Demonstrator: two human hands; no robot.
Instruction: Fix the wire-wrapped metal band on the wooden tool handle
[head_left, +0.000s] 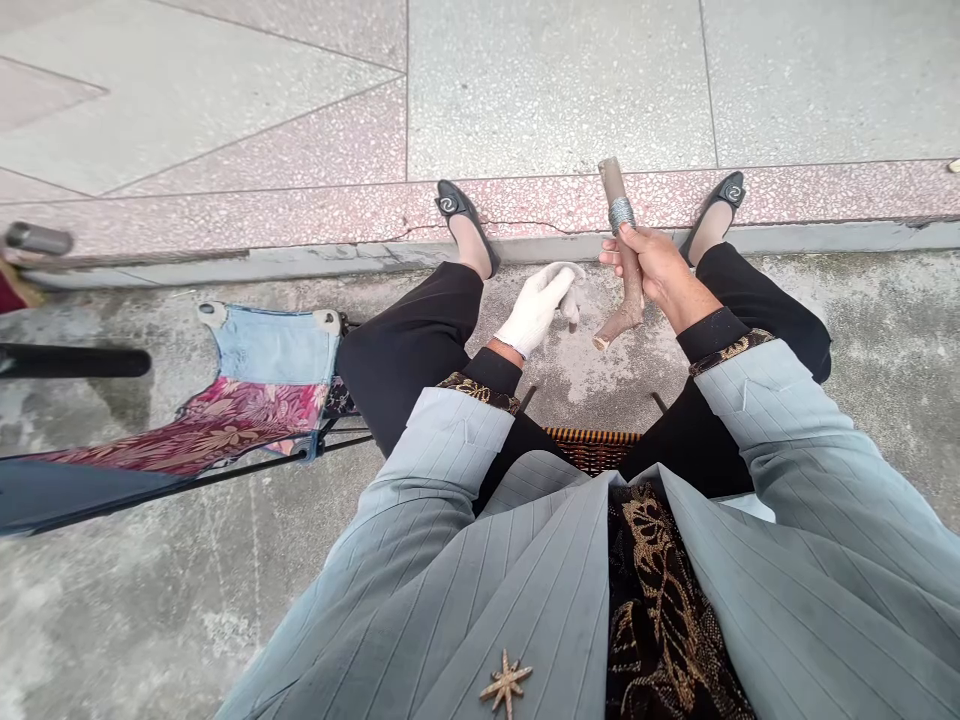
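Note:
My right hand (654, 262) is bare and closed around a short, crooked wooden stick (632, 285). A band of grey wire (621, 214) is wound around the stick just above my thumb. The stick's upper end points away from me, and its lower end bends to the left with a pale cut face. Left of the stick and apart from it, my left hand (537, 306) wears a white knit glove. Its fingers are curled together around or against something pale, with a small brown tip below; I cannot make out what it is.
Woven wicker seating (596, 450) shows between my legs. To the left stands a folding chair (259, 400) with patterned fabric, beside a black tube (75, 360) and a grey cylinder (39, 238). A raised tiled step (555, 205) runs across in front, under my shoes.

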